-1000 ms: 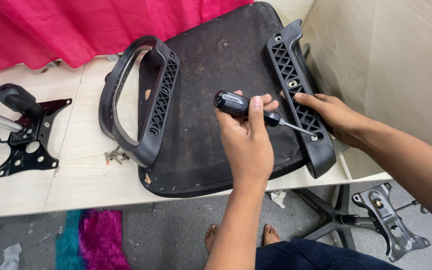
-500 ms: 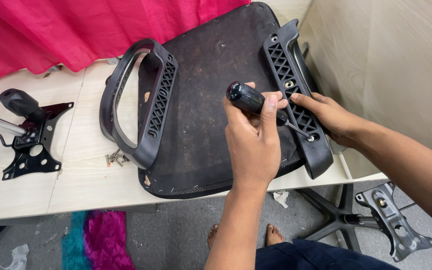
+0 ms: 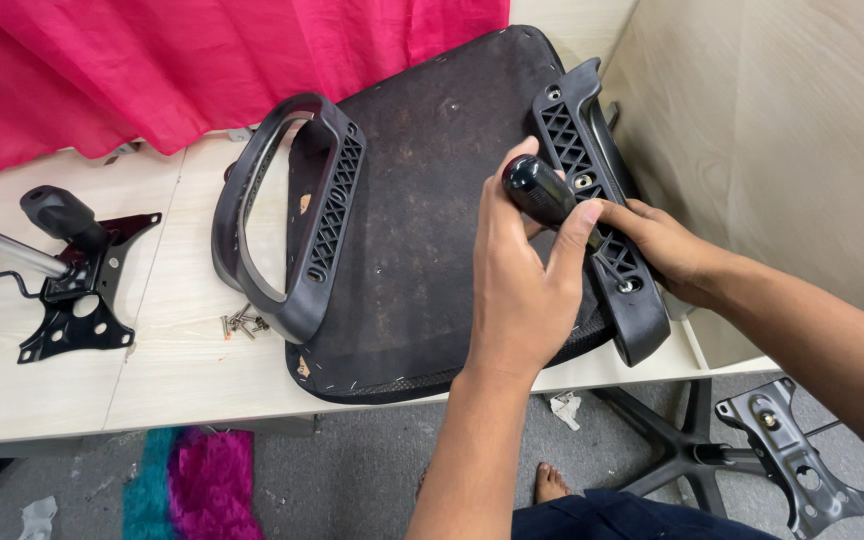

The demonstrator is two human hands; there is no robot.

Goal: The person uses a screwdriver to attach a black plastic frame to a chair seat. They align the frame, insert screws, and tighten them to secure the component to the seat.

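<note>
**Screwdriver held over the right armrest of an upturned chair seat**

The chair seat (image 3: pixel 422 250) lay upside down on the pale table (image 3: pixel 182 370), its dark underside facing up, and it serves here as the landmark. Along the seat's right edge ran a black armrest (image 3: pixel 602 210) with a lattice bracket. The left hand (image 3: pixel 522 290) was closed around the black handle of a screwdriver (image 3: pixel 542 195), fingers wrapped tight and thumb pressed along the handle; the tool sat just above that armrest bracket, tilted down toward it. The tip was hidden behind the hands. The right hand (image 3: pixel 667 245) rested on the same armrest, fingers curled over the bracket and touching the screwdriver shaft near its lower end; how firmly it gripped could not be told.

On the seat's left side stood a second armrest (image 3: pixel 287 215), a closed loop partly overlapping the seat edge. Just below that loop, beside the seat's lower left corner, lay a small cluster of screws (image 3: pixel 242 323). Well left of the seat sat a black metal mechanism plate (image 3: pixel 77 285) with a lever. Behind the seat hung a pink cloth (image 3: pixel 152 70). Below the seat's right corner, on the floor, stood a chair base (image 3: pixel 752 440).
</note>
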